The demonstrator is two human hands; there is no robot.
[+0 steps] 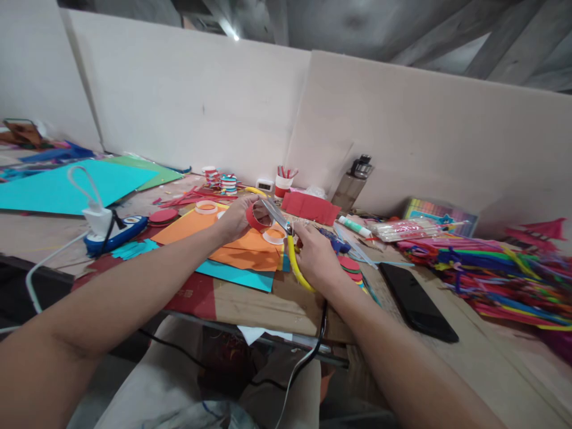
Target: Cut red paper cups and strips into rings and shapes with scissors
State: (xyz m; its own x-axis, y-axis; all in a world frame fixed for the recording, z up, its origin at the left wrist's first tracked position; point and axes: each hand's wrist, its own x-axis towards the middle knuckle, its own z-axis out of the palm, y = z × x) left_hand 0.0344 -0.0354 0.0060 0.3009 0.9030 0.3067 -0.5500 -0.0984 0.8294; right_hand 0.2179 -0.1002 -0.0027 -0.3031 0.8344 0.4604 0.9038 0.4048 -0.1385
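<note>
My left hand (238, 219) is closed on a red paper ring (258, 219), held above the orange sheets. Yellow-handled scissors (292, 256) are in my right hand (316, 253), with the fingers wrapped round the grip. Their metal blades (274, 213) point up and left and reach the right side of the red ring; whether they touch it I cannot tell. Below the hands lie orange paper sheets (241, 256) on top of a turquoise sheet (236, 275). Pale rings (273, 236) rest on the orange paper, partly hidden by my hands.
A black phone (417, 301) lies at the right, near bundled pipe cleaners (487, 268). A glue stick (354, 226) and a bottle (353, 185) are behind my right hand. At the left stands a blue power strip (116, 235) with a white charger. Cables hang over the front edge.
</note>
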